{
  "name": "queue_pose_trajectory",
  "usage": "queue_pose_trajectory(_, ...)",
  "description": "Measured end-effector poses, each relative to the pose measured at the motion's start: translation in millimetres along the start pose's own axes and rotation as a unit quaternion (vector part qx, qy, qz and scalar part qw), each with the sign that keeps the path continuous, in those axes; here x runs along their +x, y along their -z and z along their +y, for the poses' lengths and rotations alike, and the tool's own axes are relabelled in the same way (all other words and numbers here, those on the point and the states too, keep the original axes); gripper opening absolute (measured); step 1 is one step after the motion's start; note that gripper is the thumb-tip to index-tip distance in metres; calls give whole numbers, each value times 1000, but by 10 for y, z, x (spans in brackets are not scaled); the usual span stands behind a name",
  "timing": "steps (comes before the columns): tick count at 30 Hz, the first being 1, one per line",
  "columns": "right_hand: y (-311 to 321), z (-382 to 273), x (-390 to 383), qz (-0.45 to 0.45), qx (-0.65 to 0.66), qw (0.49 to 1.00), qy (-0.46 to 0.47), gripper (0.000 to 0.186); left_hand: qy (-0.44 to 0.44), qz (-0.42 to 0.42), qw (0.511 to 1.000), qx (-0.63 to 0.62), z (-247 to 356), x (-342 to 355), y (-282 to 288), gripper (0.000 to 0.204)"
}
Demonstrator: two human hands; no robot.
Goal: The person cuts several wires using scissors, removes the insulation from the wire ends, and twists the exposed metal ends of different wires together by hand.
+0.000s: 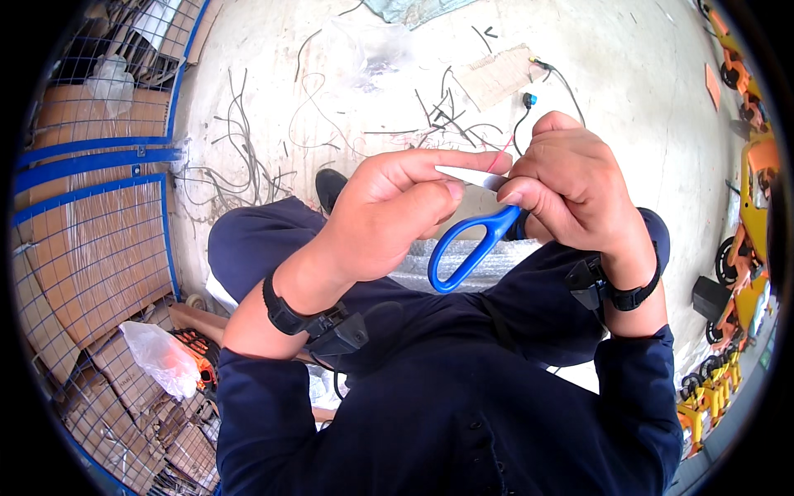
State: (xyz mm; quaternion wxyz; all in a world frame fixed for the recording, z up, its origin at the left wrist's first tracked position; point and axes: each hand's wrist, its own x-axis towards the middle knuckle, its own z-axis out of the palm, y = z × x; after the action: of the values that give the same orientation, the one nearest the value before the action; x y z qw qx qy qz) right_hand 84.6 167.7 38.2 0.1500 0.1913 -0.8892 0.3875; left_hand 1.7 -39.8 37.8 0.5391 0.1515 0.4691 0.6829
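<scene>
Foremost, 2 black wristbands (285, 307) are worn, 1 per forearm. Scissors (503, 220), 1 pair, blue-handled: held above the lap, blade pointed left, clasped in the curled right hand (579, 178). Left hand (389, 207): half-curled, index finger extended along the blade, thumb just below; whether anything is gripped cannot be told. Red wire (505, 147), 1: seen at the blade. On the floor (256, 41) beyond: black cables (442, 116), scattered; cardboard (495, 76), 1 piece, laid flat. Left edge: blue mesh cage (171, 240), filled with boxes. Right edge: yellow machines (757, 186), lined up.
</scene>
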Motion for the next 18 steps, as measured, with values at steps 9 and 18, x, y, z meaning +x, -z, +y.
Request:
queue_pose_trajectory(9, -7, -7, 9, -2, -3, 1000, -7, 18, 5, 12, 1000, 0, -44, 7, 20, 40)
queue_pose_trajectory(18, -30, 10, 2, 14, 14, 1000, -20, 18, -1, -21, 999, -40, -28, 6, 36, 42)
